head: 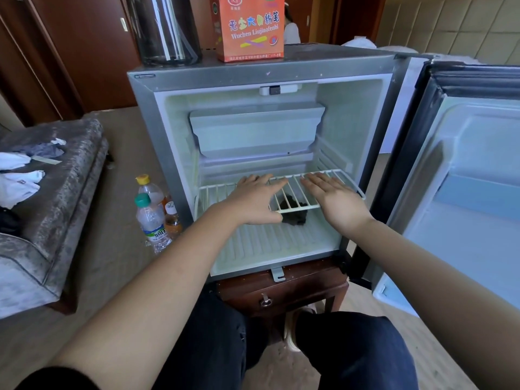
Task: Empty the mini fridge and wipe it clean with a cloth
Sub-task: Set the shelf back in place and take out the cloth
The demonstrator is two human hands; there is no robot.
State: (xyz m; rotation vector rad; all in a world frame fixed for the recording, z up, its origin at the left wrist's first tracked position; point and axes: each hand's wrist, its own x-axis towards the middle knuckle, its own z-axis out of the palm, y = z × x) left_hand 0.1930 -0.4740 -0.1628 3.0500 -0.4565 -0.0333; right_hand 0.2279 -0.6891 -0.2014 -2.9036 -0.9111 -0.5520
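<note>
Left grip [253,198] and right grip [334,201] spread flat on wire shelf [295,187], dark cloth [295,218] just beneath

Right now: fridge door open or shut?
Open. The door is swung out to the right, its inner liner in view, and the mini fridge interior is exposed.

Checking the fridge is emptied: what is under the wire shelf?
Under the wire shelf lies a dark crumpled cloth on the fridge floor. The left hand and right hand resting on the shelf hide some of the space behind.
</note>
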